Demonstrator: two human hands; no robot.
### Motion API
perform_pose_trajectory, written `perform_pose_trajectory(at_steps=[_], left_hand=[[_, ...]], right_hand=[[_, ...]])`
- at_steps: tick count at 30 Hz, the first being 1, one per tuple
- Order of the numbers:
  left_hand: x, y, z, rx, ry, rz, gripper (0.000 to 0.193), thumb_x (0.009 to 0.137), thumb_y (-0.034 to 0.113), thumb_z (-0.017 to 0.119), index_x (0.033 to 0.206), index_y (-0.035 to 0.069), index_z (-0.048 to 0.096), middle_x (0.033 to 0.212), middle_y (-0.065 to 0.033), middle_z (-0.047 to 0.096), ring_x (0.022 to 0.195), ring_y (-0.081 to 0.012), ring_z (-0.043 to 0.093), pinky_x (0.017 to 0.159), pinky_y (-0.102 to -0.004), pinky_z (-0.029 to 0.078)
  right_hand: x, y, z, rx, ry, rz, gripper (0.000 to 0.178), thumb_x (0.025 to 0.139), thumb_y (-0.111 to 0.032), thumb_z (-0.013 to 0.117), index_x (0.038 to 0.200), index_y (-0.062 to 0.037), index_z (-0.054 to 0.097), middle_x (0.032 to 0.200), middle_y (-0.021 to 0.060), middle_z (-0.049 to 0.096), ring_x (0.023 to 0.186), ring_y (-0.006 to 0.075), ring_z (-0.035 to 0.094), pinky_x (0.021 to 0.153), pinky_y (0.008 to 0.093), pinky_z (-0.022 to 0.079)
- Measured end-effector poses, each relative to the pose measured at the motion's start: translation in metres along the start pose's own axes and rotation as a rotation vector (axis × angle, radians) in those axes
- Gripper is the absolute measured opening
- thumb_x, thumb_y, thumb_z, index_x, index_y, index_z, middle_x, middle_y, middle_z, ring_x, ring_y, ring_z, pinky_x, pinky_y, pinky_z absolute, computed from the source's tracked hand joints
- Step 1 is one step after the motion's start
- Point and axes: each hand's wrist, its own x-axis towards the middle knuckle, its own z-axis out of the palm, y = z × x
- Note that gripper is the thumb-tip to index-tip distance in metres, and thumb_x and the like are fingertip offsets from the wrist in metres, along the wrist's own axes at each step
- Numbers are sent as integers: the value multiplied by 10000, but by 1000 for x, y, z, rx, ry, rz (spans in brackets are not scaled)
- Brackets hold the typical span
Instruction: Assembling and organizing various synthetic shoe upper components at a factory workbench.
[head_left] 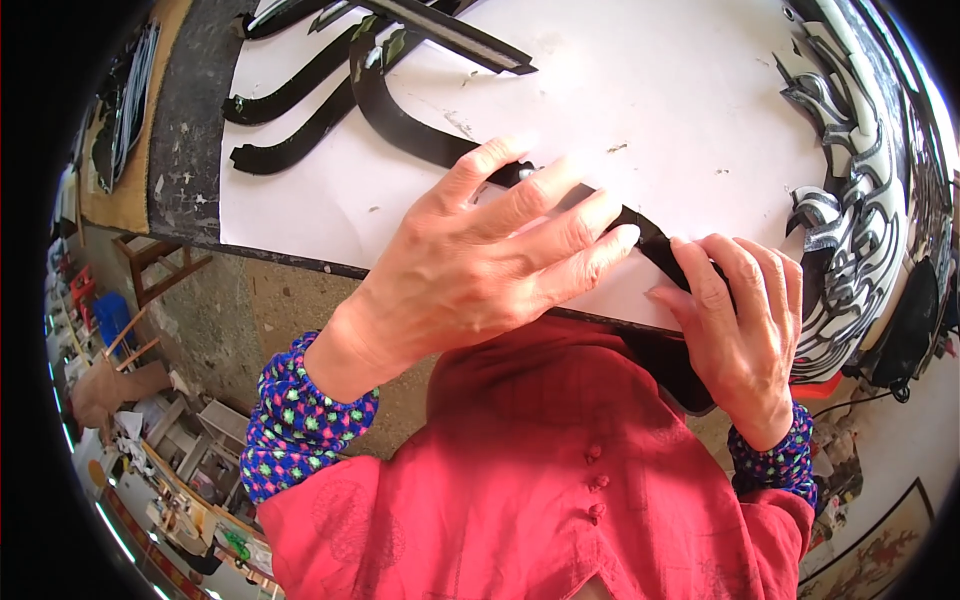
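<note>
Here your right hand (735,330) is curled closed around the near end of a long curved black strip (655,240), while your left hand (480,260) lies flat over the strip's middle, fingers spread and unclenched, probably to pin it down. The strip runs across the white worktop (650,110) and overhangs its near edge. Beyond the strip lie more curved black pieces (300,120), and to its right stands a black-and-white carved panel (860,200).

Craft workshop. White worktable (700,90) under the fingers (590,250), black curved cut strips (300,85) beyond and left of them, a black-and-white carved panel (860,200) to their right, wooden stools (150,255) and floor clutter (190,480) far below left.
</note>
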Motion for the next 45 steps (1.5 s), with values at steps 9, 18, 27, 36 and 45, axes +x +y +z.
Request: perform_pose_trajectory(at_steps=[9, 18, 27, 36, 45], left_hand=[[11, -10, 3, -105, 61, 105, 310, 802, 163, 693, 1105, 184, 752, 1163, 44, 673, 1133, -146, 587, 971, -361, 479], [10, -14, 7, -236, 37, 105, 341, 759, 153, 702, 1094, 144, 767, 1118, 40, 677, 1064, -167, 592, 889, -338, 530], [10, -16, 5, -214, 28, 128, 328, 753, 152, 709, 1074, 143, 774, 1113, 39, 680, 1045, -177, 592, 869, -345, 544], [9, -13, 8, -202, 68, 109, 307, 763, 150, 745, 1068, 158, 778, 1078, 30, 661, 1004, -178, 590, 841, -330, 542], [11, -15, 8, -219, 96, 99, 307, 761, 151, 779, 1067, 173, 778, 1064, 15, 647, 974, -177, 596, 816, -315, 537]], right_hand=[[9, 7, -7, 379, -107, 251, 228, 809, -85, 730, 1008, -27, 636, 898, 95, 600, 814, 281, 613, 702, 365, 475], [23, 6, -10, 206, -16, 120, 253, 773, -40, 749, 1005, -21, 649, 863, 104, 590, 753, 279, 592, 702, 377, 469], [18, -2, 9, -19, 110, -68, 225, 772, -106, 751, 936, 5, 643, 911, 75, 593, 788, 219, 597, 670, 350, 438], [27, 1, 10, 439, 102, 156, 149, 736, 51, 704, 830, -10, 606, 792, 102, 580, 705, 279, 566, 659, 366, 479], [24, -1, 7, 589, 45, 443, 91, 784, 37, 703, 834, -2, 638, 783, 90, 615, 687, 215, 609, 635, 308, 498]])
